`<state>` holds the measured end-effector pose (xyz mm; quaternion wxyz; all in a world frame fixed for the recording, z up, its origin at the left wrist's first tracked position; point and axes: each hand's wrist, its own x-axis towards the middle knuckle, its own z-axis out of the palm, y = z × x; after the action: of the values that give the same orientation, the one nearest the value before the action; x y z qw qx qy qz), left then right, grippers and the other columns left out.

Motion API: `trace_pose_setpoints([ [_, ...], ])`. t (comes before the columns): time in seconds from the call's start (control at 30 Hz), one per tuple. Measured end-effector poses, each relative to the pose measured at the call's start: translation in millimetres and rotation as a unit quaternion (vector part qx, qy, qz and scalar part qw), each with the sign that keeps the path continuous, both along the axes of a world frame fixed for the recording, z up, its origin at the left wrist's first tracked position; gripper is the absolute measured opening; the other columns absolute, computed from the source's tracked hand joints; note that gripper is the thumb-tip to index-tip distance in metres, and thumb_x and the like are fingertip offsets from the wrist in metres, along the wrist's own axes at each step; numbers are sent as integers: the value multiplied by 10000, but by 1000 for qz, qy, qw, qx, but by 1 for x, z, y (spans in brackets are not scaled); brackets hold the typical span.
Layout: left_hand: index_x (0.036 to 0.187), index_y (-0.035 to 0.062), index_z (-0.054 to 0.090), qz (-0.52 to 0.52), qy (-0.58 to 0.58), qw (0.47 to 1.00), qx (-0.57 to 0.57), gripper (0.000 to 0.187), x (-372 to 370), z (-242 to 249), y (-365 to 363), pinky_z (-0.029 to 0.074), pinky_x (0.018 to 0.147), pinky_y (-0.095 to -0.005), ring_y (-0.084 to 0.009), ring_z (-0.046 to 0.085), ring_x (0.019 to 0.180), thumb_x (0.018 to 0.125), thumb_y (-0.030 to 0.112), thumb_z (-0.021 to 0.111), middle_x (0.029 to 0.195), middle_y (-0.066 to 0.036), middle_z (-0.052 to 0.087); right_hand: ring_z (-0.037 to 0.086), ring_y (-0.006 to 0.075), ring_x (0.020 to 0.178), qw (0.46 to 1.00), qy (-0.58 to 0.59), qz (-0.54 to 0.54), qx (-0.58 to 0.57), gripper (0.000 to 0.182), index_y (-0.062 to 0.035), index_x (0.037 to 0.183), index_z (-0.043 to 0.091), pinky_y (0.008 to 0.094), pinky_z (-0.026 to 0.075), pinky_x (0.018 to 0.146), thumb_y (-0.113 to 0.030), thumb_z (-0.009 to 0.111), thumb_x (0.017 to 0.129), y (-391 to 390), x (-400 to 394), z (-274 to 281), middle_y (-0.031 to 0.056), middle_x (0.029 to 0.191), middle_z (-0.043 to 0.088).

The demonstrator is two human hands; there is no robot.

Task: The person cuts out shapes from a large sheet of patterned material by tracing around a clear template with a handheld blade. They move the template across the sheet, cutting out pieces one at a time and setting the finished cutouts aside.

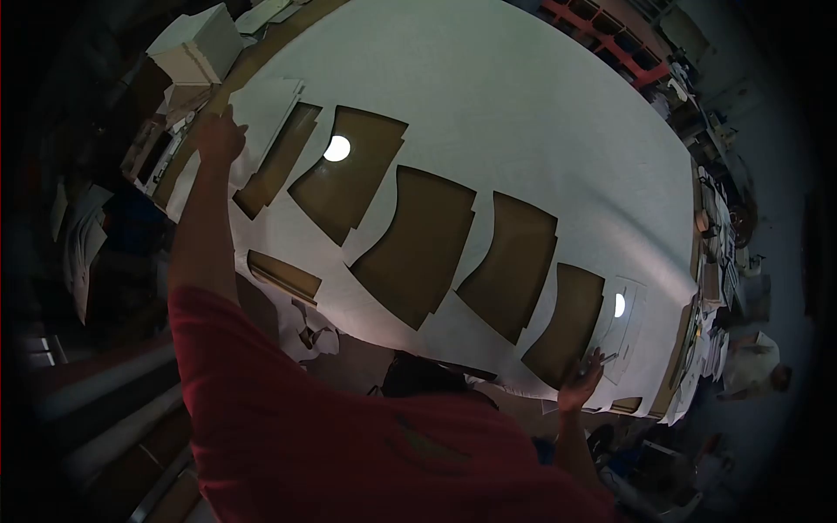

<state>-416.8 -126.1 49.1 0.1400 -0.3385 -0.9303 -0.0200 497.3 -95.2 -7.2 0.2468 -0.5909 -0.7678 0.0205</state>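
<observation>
Over the left edge of the white-covered table, my left hand rests beside a pale sheet. Its fingers are curled, and what they hold, if anything, is hidden. My right hand is closed on a pen at the near right, by the lower end of a brown curved panel. Thin outlines show on the white surface just right of that panel. More brown panels lie in a slanting row between my hands, with a narrow brown strip near the left one.
A small brown strip lies at the table's near left edge. Stacked blocks stand at the far left. Papers and small items line the right edge. Red racks are at the back, and another person is at the far right.
</observation>
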Motion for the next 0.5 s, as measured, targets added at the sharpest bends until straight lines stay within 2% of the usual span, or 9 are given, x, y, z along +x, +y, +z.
trace_pose_setpoints([
  [0.07, 1439, 143, 586, -69, 9, 995, 75, 596, 62, -9, 15, 501, 994, -505, -453, 595, 1219, 902, 332, 763, 1331, -223, 616, 454, 513, 1391, 1000, 3, 3, 13, 322, 9, 1281, 523, 575, 363, 1158, -70, 621, 985, -2, -1, -3, 286, 1467, 543],
  [0.13, 1414, 108, 595, -146, -103, 976, 125, 580, 117, -23, 38, 486, 1026, -486, -434, 556, 1279, 891, 274, 782, 1380, -234, 572, 457, 516, 1385, 1000, -2, 12, 26, 343, 8, 1290, 514, 577, 363, 1157, -66, 629, 975, 2, 0, -2, 291, 1467, 540],
  [0.2, 1372, 69, 613, -286, -119, 930, 197, 499, 190, -36, 50, 487, 1036, -485, -423, 571, 1258, 909, 185, 757, 1370, -230, 576, 468, 522, 1369, 1000, -9, 7, 25, 353, 8, 1283, 516, 573, 379, 1143, -72, 648, 965, 4, -2, -7, 296, 1459, 542],
  [0.23, 1358, 54, 616, -323, -168, 906, 216, 464, 227, -33, 59, 485, 1043, -486, -419, 571, 1258, 920, 150, 736, 1365, -231, 580, 477, 525, 1358, 1000, -18, -3, 23, 353, 10, 1274, 520, 568, 394, 1131, -75, 658, 960, 0, 2, -6, 299, 1453, 545],
  [0.33, 1346, 33, 614, -437, -299, 820, 216, 418, 347, -8, 69, 489, 1046, -470, -401, 582, 1244, 942, 97, 702, 1341, -226, 591, 523, 521, 1297, 999, 5, -28, 31, 358, -4, 1230, 541, 536, 461, 1074, -61, 693, 911, 0, -12, 8, 305, 1416, 569],
  [0.37, 1346, 33, 614, -478, -317, 794, 202, 418, 381, -11, 73, 489, 1046, -470, -401, 582, 1244, 942, 97, 702, 1341, -226, 591, 530, 508, 1300, 999, -10, -36, 26, 378, -9, 1231, 541, 523, 472, 1070, -48, 704, 891, -2, -14, 15, 303, 1415, 571],
  [0.43, 1338, 35, 616, -556, -324, 749, 158, 408, 432, -11, 71, 494, 1037, -453, -386, 597, 1230, 946, 104, 704, 1316, -213, 604, 519, 489, 1343, 999, 33, -38, 22, 359, -25, 1218, 541, 527, 449, 1110, -44, 711, 903, -3, -16, 20, 263, 1442, 574],
  [0.5, 1333, 36, 618, -587, -366, 709, 134, 403, 492, -5, 62, 498, 1029, -448, -378, 605, 1218, 944, 97, 703, 1300, -208, 614, 535, 472, 1337, 997, 61, -27, 37, 367, -46, 1202, 533, 519, 466, 1101, -39, 724, 889, -2, -11, 15, 254, 1439, 581],
])
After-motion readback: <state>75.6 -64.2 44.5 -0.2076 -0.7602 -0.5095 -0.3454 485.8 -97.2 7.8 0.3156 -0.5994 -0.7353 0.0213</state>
